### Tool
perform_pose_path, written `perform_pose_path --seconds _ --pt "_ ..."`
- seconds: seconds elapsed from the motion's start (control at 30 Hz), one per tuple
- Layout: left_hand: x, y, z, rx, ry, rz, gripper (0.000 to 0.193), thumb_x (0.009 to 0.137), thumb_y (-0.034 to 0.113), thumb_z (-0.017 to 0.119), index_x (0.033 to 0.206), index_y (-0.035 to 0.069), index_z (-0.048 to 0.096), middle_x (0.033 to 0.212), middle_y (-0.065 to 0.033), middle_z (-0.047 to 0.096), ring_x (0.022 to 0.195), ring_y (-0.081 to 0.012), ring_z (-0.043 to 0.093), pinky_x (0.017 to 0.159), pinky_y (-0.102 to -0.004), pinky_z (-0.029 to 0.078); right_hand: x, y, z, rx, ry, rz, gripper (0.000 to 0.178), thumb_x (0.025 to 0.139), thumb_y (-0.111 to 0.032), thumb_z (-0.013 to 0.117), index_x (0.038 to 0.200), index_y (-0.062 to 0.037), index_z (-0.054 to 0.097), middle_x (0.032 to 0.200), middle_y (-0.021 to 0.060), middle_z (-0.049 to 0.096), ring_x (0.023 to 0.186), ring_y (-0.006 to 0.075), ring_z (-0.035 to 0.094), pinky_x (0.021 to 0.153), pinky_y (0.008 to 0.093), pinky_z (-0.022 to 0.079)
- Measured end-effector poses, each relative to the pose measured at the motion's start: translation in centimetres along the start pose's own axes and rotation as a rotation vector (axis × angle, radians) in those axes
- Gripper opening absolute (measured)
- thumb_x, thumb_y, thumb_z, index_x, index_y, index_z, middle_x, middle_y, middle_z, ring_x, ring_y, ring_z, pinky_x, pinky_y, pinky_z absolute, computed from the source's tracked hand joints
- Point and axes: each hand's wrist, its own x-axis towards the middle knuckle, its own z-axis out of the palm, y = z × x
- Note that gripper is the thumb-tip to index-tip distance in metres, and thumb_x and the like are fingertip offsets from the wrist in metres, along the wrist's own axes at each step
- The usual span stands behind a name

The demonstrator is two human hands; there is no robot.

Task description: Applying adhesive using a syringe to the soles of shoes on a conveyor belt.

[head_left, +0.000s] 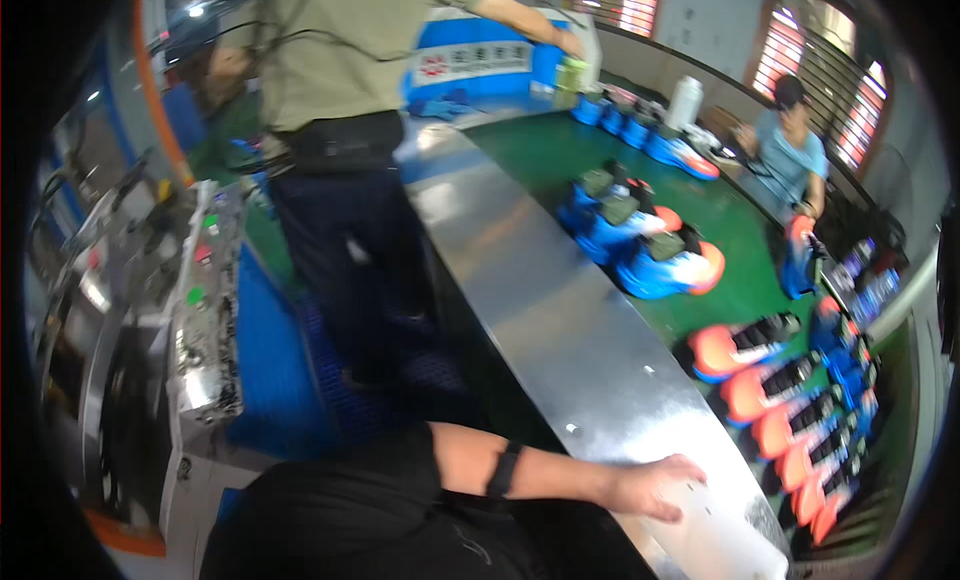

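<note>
My left hand (655, 488), at the end of a bare forearm with a black wristband (505, 468), grips the edge of a white plastic box (728, 540). Its fingers curl at the near corner, partly blurred. Beneath the box lies a shiny metal strip (540, 320) along the edge of a green table (740, 240). Beyond my hand, to the right, stand several blue and orange shoes (760, 390) in rows. Closer to the middle sits a cluster of similar shoes (650, 265) with dark pieces on top. My right hand is out of view.
A person in a khaki shirt (340, 60) stands ahead, one arm reaching right. Across the table, a person in blue (790, 160) has a hand at an orange-and-blue shoe (798, 255). More shoes (680, 155) line the far end. A machine panel with coloured buttons (205, 300) is left.
</note>
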Motion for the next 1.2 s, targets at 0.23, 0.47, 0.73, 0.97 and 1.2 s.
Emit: perform_pose_path --seconds 0.23,0.47,0.73,0.97,1.2 --pt "-4.3 1.1 -7.3 -0.178 0.296 -0.289 0.089 0.073 0.020 0.083 0.141 -0.001 0.030 0.131 -0.0102 0.049 0.122 -0.0204 0.048 0.104 -0.0370 0.040 -6.1 -0.2 10.7 0.600 -0.019 0.798 0.011 0.071 0.000 0.067 0.081 0.0048 0.064 0.081 0.0085 0.055 0.073 0.0183 0.056 0.063 0.0267 0.044" --pt "-4.7 3.5 -11.8 -0.283 0.431 -0.413 0.086 0.080 0.024 0.077 0.145 -0.004 0.028 0.133 -0.0123 0.050 0.124 -0.0221 0.047 0.108 -0.0367 0.033 -3.9 -6.0 16.4 0.445 -0.089 0.573 0.018 0.073 -0.017 0.078 0.085 -0.0082 0.068 0.069 0.0054 0.058 0.051 0.0217 0.056 0.047 0.0316 0.043" --pt "-3.9 5.9 -13.0 -0.151 0.391 -0.288 0.089 0.078 0.020 0.075 0.147 -0.005 0.023 0.147 -0.0184 0.038 0.133 -0.0277 0.040 0.113 -0.0415 0.028 -3.2 -7.4 16.3 0.375 -0.156 0.478 0.020 0.076 -0.020 0.076 0.089 -0.0104 0.065 0.070 0.0048 0.056 0.051 0.0225 0.056 0.046 0.0342 0.044" --pt "-2.2 7.3 -12.4 0.013 0.370 -0.297 0.098 0.075 0.033 0.077 0.146 -0.006 0.023 0.147 -0.0206 0.037 0.133 -0.0289 0.040 0.112 -0.0401 0.029 -6.8 -5.4 14.7 0.898 -0.144 0.575 0.054 0.082 -0.011 0.068 0.131 0.0036 0.049 0.118 0.0190 0.060 0.090 0.0258 0.065 0.079 0.0298 0.051" --pt "-1.7 8.0 -12.8 0.092 0.323 -0.303 0.095 0.078 0.035 0.074 0.146 -0.008 0.023 0.145 -0.0209 0.039 0.133 -0.0291 0.040 0.112 -0.0401 0.028 -8.4 -7.3 15.5 0.926 0.018 0.785 0.039 0.087 0.000 0.061 0.124 -0.0008 0.051 0.112 0.0159 0.059 0.096 0.0209 0.060 0.083 0.0292 0.047"
